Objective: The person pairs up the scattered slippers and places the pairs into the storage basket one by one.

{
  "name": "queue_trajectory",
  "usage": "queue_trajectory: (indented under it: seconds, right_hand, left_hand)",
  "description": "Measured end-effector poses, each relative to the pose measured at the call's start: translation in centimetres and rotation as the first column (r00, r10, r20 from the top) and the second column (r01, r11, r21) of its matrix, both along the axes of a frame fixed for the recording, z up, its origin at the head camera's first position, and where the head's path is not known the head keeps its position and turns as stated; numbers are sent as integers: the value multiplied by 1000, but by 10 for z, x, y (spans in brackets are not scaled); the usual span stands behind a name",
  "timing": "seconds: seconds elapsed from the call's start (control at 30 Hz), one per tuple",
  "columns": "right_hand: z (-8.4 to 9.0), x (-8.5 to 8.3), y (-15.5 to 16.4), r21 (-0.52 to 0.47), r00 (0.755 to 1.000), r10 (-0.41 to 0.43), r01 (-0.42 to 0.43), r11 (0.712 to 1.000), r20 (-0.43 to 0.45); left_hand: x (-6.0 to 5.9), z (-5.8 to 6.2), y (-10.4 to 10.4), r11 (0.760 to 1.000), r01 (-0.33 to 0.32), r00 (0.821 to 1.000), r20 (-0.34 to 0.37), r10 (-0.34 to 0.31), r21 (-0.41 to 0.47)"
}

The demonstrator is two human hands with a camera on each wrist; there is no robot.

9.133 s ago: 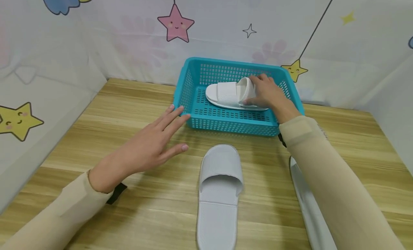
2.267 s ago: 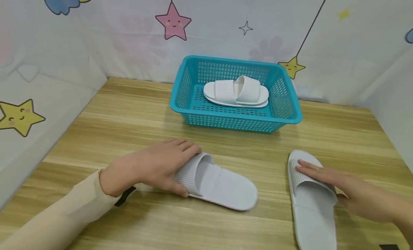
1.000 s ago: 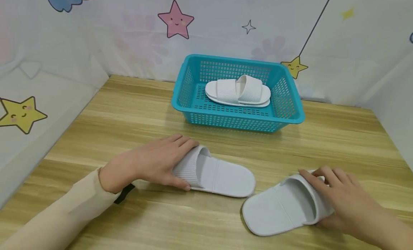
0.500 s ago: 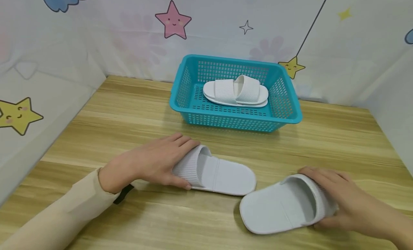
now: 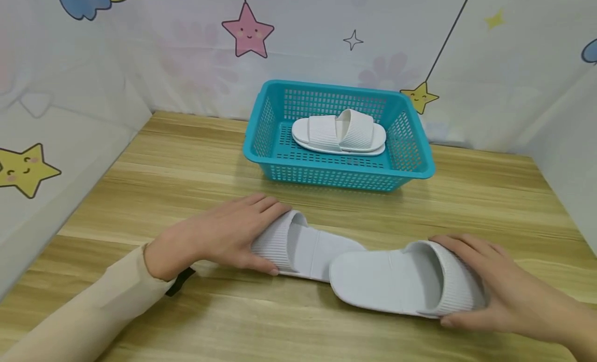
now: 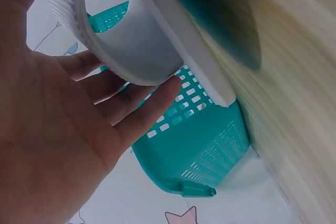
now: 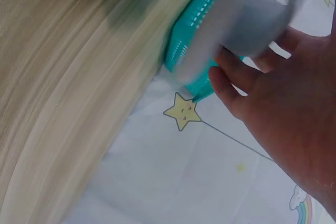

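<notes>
Two pale slippers lie between my hands in the head view. My left hand grips the strap end of the left slipper, thumb on the near side and fingers over the far side. On the other side, my right hand holds the right slipper by its ribbed strap. That slipper's heel points left and overlaps the heel of the left one, hiding part of it. In the right wrist view the right slipper appears blurred, its sole off the table. The left wrist view shows fingers behind the left slipper's strap.
A turquoise basket stands at the back of the wooden table. Inside it lies a pair of white slippers, nested together. White cloth walls printed with stars enclose the back and sides.
My right hand has picked up and turned the right slipper, then moved it left over the left slipper's heel. The left hand keeps its hold. Earlier, my right hand was at the slippers in the basket.
</notes>
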State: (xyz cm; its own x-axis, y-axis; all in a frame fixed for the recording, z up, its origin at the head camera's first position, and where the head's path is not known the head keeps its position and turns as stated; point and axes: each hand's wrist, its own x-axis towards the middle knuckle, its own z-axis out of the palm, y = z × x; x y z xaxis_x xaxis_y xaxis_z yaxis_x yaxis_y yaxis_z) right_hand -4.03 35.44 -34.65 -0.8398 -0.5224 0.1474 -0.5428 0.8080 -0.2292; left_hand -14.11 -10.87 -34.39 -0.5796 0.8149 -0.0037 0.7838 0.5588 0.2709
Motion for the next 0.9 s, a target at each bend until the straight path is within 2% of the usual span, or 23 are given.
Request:
queue_trajectory:
  seconds: [0.07, 0.3, 0.6, 0.9]
  right_hand:
    - [5, 1, -7, -4, 1000, -28, 28, 1000, -6]
    - [14, -2, -27, -69, 997, -46, 42, 997, -55]
    - [19, -13, -47, -108, 994, -15, 3, 994, -111]
    - [19, -21, -64, -115, 989, 16, -33, 993, -145]
  left_hand:
    - [0, 0, 0, 1000, 1, 1000, -5, -1, 5]
    - [3, 3, 1, 1000, -5, 1000, 7, 5, 21]
    - [6, 6, 2, 997, -29, 1000, 8, 29, 65]
    - [10, 10, 5, 994, 2, 1000, -23, 0, 113]
